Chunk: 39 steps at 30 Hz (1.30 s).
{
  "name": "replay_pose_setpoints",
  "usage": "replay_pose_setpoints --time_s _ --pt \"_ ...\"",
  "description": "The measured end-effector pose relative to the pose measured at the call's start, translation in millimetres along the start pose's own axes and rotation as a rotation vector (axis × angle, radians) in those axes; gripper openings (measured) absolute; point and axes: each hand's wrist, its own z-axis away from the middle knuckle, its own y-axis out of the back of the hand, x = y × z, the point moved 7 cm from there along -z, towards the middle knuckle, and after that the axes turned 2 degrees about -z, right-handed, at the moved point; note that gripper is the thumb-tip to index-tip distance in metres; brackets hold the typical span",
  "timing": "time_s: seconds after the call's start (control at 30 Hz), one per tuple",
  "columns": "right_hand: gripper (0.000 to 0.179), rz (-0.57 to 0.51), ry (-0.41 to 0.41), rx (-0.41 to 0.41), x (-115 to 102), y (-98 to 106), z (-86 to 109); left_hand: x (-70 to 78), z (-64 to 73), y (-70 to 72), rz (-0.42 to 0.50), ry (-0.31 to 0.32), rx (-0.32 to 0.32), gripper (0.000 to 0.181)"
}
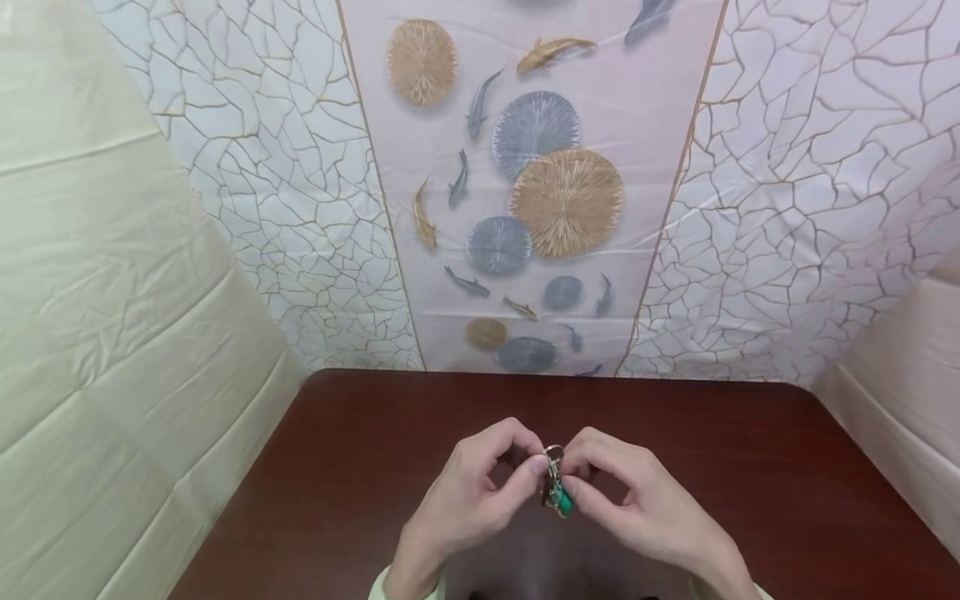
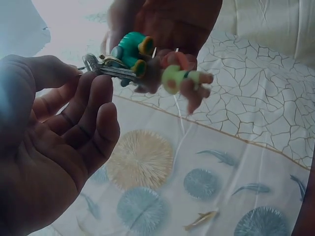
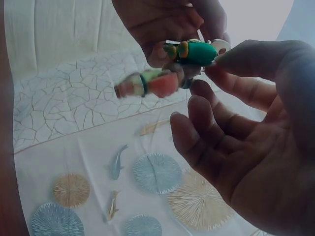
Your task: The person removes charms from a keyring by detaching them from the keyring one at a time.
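A keychain (image 1: 554, 479) with a metal split ring (image 1: 554, 451) and several charms is held between both hands above the table. At the left, my left hand (image 1: 480, 479) pinches the ring's edge between thumb and index finger. My right hand (image 1: 633, 492) pinches the keychain from the other side, close to the ring. A green charm with yellow-orange ends (image 2: 133, 51) and a blurred pink and pale-green figure charm (image 3: 155, 83) hang from it. Silvery metal parts (image 2: 106, 69) show near the left fingertips; their exact kind is unclear.
Beneath the hands is a dark reddish-brown table (image 1: 360, 442). A printed cloth (image 1: 465, 192) with fish and round shapes hangs behind it. Cream fabric walls stand at the left (image 1: 127, 333) and right (image 1: 892, 392).
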Motion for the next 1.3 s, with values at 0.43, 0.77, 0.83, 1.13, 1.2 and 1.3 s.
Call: replay_pose_setpoints --time_s 0.43,0.77,0.83,1.13,1.2,1.3 --pt "0.039 0.037 -0.047 0.001 1.4 1.1 2.5 10.9 4.1 -11.2 0.014 -0.083 -0.091 0.009" --pt "0.039 0.082 -0.110 0.026 -3.7 11.8 5.5 25.5 3.1 -19.2 -0.050 -0.179 -0.177 0.014" --pt "0.040 0.093 -0.125 0.030 -5.5 13.2 6.0 27.8 2.8 -19.3 -0.054 -0.195 -0.179 0.015" --pt "0.039 0.073 -0.141 0.033 -10.5 14.0 6.6 35.4 3.6 -17.6 -0.058 -0.248 -0.191 0.012" --pt "0.038 0.035 -0.144 0.031 -11.6 13.8 6.8 34.8 4.0 -17.3 -0.080 -0.242 -0.187 0.011" --pt "0.034 -0.013 -0.176 0.014 -11.8 11.9 6.3 31.3 4.7 -17.9 -0.123 -0.220 -0.178 0.011"
